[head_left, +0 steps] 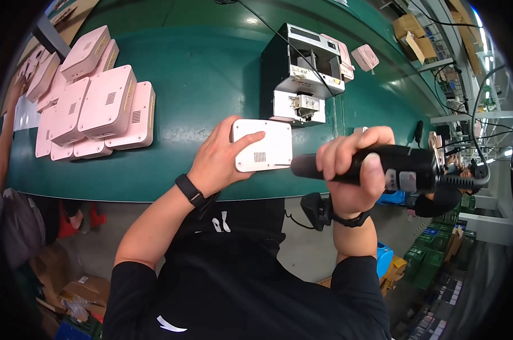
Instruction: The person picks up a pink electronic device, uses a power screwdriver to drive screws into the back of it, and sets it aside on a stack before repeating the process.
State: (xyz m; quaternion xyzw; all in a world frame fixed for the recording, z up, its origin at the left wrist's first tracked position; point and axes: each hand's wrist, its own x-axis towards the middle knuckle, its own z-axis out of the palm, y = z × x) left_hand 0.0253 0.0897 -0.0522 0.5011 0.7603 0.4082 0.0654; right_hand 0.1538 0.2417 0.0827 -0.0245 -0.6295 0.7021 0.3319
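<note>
A flat, pale pink plastic housing [273, 144] with a slotted vent and corner screw holes lies near the table's front edge. My left hand [219, 156] grips it by its left side, one finger stretched across the top face. Wrapped in my right hand [355, 167] is a black corded electric screwdriver [401, 164], held nearly level. Its thin bit reaches over the housing's lower right corner; whether the tip sits in the screw hole I cannot tell. Just beyond the housing stands a black and silver screw feeder [302, 79].
Similar pink housings [109, 102] are piled at the left. Two more pink pieces, one a small square part [365, 58], lie behind the feeder. A black cable [268, 25] hangs across the feeder. Another person's arm [7, 119] shows at the far left. Green crates [429, 266] stand at the right.
</note>
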